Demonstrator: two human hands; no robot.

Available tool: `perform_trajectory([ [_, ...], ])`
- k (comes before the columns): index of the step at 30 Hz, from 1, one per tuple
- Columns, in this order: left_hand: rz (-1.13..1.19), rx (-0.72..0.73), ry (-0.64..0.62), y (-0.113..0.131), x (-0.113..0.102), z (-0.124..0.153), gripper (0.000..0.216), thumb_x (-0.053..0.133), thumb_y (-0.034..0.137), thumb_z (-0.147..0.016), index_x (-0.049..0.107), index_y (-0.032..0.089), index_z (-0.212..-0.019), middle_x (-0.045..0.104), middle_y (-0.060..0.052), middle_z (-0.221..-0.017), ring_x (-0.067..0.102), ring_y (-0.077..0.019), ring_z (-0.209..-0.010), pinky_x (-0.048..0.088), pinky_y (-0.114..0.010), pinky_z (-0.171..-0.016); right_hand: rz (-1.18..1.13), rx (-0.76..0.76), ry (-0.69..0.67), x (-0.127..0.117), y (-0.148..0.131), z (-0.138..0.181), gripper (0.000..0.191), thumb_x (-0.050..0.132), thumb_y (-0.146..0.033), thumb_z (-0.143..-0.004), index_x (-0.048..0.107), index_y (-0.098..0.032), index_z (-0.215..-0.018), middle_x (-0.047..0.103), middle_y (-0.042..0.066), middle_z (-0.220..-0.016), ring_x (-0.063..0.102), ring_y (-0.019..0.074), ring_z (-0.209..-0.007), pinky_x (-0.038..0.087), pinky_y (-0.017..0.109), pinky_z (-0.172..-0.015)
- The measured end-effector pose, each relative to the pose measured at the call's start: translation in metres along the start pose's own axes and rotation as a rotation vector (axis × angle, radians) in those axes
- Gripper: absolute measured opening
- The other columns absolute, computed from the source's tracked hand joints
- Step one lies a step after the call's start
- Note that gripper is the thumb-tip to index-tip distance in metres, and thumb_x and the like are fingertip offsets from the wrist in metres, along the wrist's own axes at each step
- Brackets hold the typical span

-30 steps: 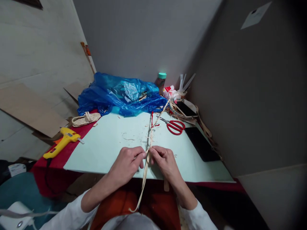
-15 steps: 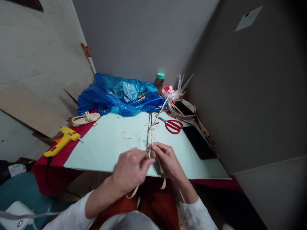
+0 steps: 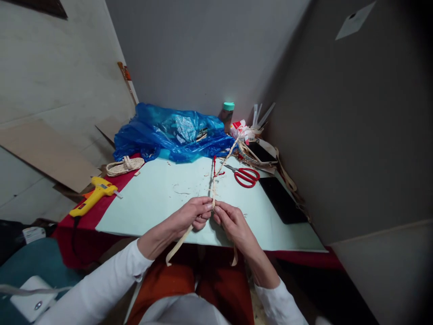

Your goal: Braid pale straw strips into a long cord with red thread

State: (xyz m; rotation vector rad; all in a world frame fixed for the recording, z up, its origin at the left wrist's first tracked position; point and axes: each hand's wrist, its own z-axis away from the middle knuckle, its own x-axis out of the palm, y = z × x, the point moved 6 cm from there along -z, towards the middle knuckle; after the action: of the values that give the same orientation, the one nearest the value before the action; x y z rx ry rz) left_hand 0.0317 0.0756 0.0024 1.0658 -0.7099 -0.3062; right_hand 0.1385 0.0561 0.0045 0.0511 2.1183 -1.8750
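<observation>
A thin braid of pale, straw-like strips (image 3: 214, 186) runs down the middle of the pale green sheet to my fingers. At its lower end, my left hand (image 3: 194, 213) pinches the strips, and one loose strip (image 3: 178, 247) trails below it. Close beside it, almost touching, my right hand (image 3: 233, 222) is closed on the same braid end, with another strip tail (image 3: 234, 256) hanging under the wrist. A red cord (image 3: 214, 167) crosses the braid farther up. Red-handled scissors (image 3: 246, 177) lie to the right of the braid.
A blue plastic bag (image 3: 169, 131) fills the back of the table. At left are a woven straw sandal (image 3: 125, 166) and a yellow glue gun (image 3: 93, 196). On the right lies a black tablet-like slab (image 3: 283, 201). A jar with a green lid (image 3: 228, 108) stands behind.
My left hand has moved up and right to the braid, its fingers closing at the braid's end beside my right hand. The loose strip now hangs farther left. The view has shifted slightly.
</observation>
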Motion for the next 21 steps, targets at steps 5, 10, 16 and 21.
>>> perform_trajectory([
  [5,-0.051,0.009,0.131,-0.006,-0.007,0.003,0.023,0.059,0.035,-0.081,0.048,0.018,-0.091,0.021,0.013,-0.051,0.009,-0.0038,-0.042,0.007,-0.019,-0.04,0.424,-0.028,0.068,-0.001,-0.01,0.006,0.029,0.039,-0.032,-0.097,0.058,-0.018,-0.081,0.053,-0.001,-0.063,0.043,0.0116,-0.055,0.032,0.024,-0.059],
  [10,-0.383,0.15,0.276,0.007,-0.005,0.004,0.019,0.059,0.031,-0.078,0.053,0.015,-0.069,0.035,0.008,-0.052,0.025,-0.0053,-0.046,0.018,-0.021,-0.044,0.892,-0.102,0.161,-0.005,-0.024,0.016,0.026,0.042,-0.02,-0.095,0.058,-0.018,-0.074,0.055,0.002,-0.067,0.045,0.0129,-0.056,0.028,0.026,-0.055],
  [16,-0.388,0.178,0.335,0.006,-0.003,0.004,0.02,0.058,0.028,-0.077,0.057,0.014,-0.063,0.041,0.006,-0.047,0.034,-0.0067,-0.047,0.023,-0.021,-0.048,1.108,-0.139,0.23,0.01,-0.045,0.029,0.02,0.052,-0.003,-0.074,0.059,-0.017,-0.086,0.056,0.004,-0.079,0.053,0.0157,-0.06,0.032,0.028,-0.053],
  [21,-0.148,0.138,0.313,-0.005,-0.012,0.007,0.021,0.065,0.029,-0.075,0.067,0.009,-0.081,0.039,0.007,-0.048,0.026,-0.0038,-0.043,0.013,-0.021,-0.045,1.155,-0.221,0.298,0.04,-0.049,0.039,0.042,0.049,0.004,-0.068,0.057,-0.014,-0.105,0.062,0.007,-0.084,0.059,0.0186,-0.07,0.039,0.027,-0.052],
])
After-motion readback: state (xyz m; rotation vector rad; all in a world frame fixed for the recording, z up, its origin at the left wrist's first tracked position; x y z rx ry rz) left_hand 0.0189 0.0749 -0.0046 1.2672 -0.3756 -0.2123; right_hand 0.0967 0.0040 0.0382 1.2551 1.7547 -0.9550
